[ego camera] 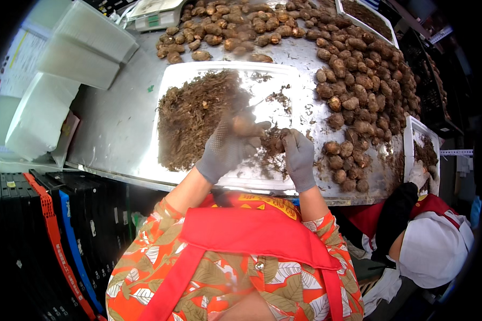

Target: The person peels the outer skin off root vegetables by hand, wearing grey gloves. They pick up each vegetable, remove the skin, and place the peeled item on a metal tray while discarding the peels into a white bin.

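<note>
In a grey textured glove, my left hand (227, 148) holds a small brown taro corm (243, 123), blurred, over a white foam tray (229, 182). My right hand (299, 158), gloved the same way, is to its right with thumb and fingers pinched on a tuft of brown fibrous husk (282, 140). Loose husk (197, 116) heaps thickly across the tray's left half, and scattered bits lie on the right half. A large pile of taro corms (361, 84) spreads over the metal table to the right of the tray.
More corms (233, 24) lie beyond the tray, near a scale (154, 16). Stacked clear plastic containers (84, 48) stand at left on the metal table (116, 128). Black crates (12, 240) line the lower left. At right, a co-worker's gloved hand (418, 174) is at another foam tray (409, 140).
</note>
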Tool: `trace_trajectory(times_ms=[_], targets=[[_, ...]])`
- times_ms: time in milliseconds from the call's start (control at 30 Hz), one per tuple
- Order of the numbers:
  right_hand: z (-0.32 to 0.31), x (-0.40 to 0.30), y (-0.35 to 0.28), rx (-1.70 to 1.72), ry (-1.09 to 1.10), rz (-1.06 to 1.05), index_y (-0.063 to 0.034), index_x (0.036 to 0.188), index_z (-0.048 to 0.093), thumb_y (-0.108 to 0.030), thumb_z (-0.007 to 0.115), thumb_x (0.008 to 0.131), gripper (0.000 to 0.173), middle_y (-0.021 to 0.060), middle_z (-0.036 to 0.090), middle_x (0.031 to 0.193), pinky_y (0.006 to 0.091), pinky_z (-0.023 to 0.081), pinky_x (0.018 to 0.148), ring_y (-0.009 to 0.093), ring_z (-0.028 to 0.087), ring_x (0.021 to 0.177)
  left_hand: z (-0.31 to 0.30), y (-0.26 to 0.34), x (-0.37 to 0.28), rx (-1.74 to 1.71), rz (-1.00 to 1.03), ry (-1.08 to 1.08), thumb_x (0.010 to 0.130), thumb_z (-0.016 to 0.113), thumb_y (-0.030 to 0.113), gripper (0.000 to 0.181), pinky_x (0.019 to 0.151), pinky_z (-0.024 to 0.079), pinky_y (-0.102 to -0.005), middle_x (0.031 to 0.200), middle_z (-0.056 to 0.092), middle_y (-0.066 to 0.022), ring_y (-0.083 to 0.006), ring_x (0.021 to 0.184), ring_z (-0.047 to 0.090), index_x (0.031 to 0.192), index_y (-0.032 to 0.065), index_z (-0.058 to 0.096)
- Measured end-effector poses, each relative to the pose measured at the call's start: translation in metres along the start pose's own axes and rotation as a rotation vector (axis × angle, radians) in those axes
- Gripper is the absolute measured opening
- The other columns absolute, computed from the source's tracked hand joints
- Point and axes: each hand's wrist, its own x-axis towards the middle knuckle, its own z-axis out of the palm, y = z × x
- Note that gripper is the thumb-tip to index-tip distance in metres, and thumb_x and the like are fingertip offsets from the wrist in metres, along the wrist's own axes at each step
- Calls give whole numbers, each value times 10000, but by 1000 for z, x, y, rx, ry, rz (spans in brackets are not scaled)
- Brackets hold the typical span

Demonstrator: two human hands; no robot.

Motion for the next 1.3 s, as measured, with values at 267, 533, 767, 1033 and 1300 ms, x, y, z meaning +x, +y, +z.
trace_trajectory(times_ms=[267, 533, 767, 1033, 1300], targets=[[9, -1, -14, -42, 21, -134, 11, 866, 676, -115, 678, 910, 134, 79, 634, 827, 268, 489, 672, 124, 604, 740, -10, 4, 1, 24, -20, -15, 1022, 423, 520, 710, 831, 591, -459, 1413, 462, -311, -345, 1061, 658, 1496, 2, 314], [6, -2, -14, -126, -24, -239, -9, 1103, 658, -179, 736, 855, 310, 151, 600, 1123, 310, 528, 828, 213, 628, 963, -22, 4, 2, -40, -97, 78, 1023, 413, 535, 632, 828, 614, -429, 1249, 593, -186, -297, 978, 675, 1378, 14, 461], [12, -1, -36, -151, -397, -188, -5, 1301, 570, -179, 700, 825, 524, 109, 512, 1322, 376, 443, 1033, 290, 520, 1227, -13, -16, -5, 1089, 16, 412, 1037, 375, 546, 630, 674, 567, -238, 1176, 624, -92, -149, 931, 653, 1420, 52, 446], [-4, -11, -26, 277, -358, 61, 52, 1198, 609, -141, 651, 883, 372, 83, 588, 1246, 306, 482, 943, 178, 604, 1050, 75, -25, 5, 915, -187, 378, 1022, 500, 337, 473, 587, 489, -256, 989, 620, -49, -112, 764, 589, 1400, 56, 471], [-22, -25, 4, 475, -141, 235, 50, 1254, 543, -230, 754, 877, 515, 114, 651, 1138, 286, 516, 894, 161, 638, 1013, 22, -24, -1, 1293, -139, 313, 942, 583, 131, 377, 584, 475, -196, 961, 665, -52, -69, 744, 608, 1290, -11, 539]])
